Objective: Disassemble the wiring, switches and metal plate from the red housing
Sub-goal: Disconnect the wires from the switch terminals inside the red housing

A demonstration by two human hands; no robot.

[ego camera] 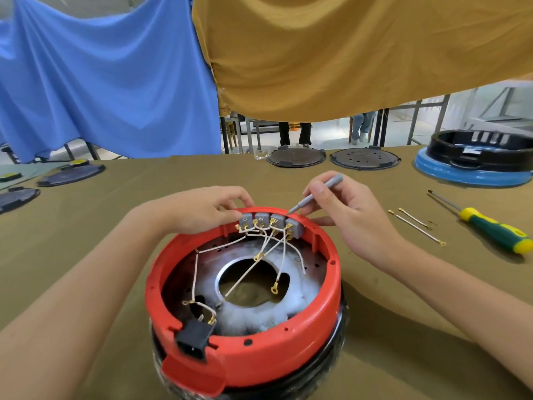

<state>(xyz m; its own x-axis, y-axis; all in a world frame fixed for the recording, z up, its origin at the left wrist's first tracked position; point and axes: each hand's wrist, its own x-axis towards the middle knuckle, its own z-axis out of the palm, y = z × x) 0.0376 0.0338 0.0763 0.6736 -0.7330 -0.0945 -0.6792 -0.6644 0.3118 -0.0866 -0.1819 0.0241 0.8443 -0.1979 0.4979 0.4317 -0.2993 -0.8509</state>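
Note:
The round red housing (288, 353) stands open side up in the middle of the table. Several grey switches (271, 222) line its far wall, and white wires (274, 252) with gold terminals run from them across the metal plate (207, 281) with its large centre hole. A black power socket (193, 337) sits in the near rim. My left hand (207, 207) grips the far rim at the leftmost switch. My right hand (343, 209) holds a thin grey screwdriver (314, 194), its tip at the rightmost switch.
Two loose wires (415, 228) and a yellow-green screwdriver (490, 226) lie right of the housing. A blue-and-black housing (473, 163) stands far right. Dark round plates (297, 157) lie along the far edge and at the left. Blue and mustard cloths hang behind.

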